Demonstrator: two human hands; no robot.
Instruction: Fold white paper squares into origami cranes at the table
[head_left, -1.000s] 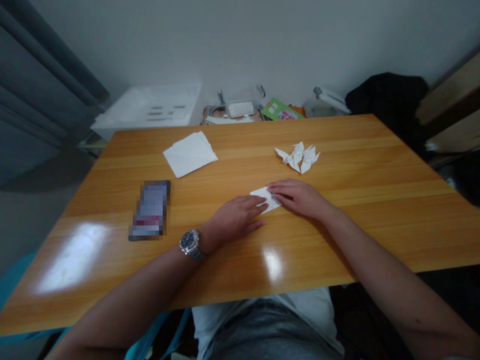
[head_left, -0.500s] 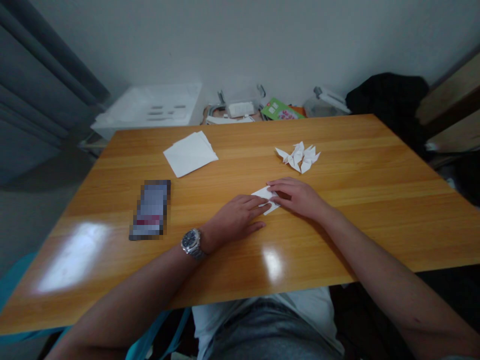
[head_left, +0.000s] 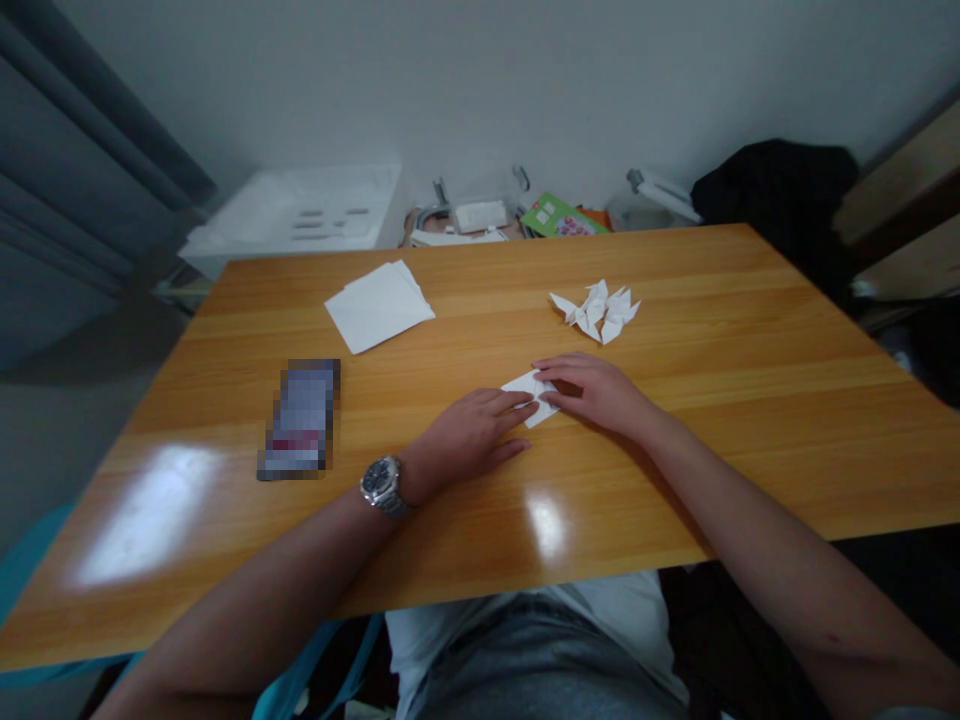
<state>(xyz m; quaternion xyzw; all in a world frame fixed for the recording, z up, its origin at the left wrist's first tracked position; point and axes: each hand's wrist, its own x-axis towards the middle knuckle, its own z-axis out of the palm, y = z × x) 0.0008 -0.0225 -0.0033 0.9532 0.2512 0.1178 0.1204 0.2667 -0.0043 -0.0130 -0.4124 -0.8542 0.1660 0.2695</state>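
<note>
A small folded white paper (head_left: 528, 386) lies on the wooden table (head_left: 750, 400) in front of me. My left hand (head_left: 472, 435), with a watch on its wrist, lies flat, and its fingertips press on the paper's near left edge. From the other side, my right hand (head_left: 596, 392) rests with stretched fingers on the paper's right part and covers it. Neither hand lifts the paper off the table.
Several finished folded paper figures (head_left: 596, 312) lie behind my right hand. A stack of white paper sheets (head_left: 379, 307) sits at the back left, and a phone (head_left: 300, 418) lies to the left. Bins and clutter (head_left: 480, 215) stand behind the table's far edge.
My fingertips have shifted slightly on the folded paper, which now shows a little less beyond them. The view has tilted a touch.
</note>
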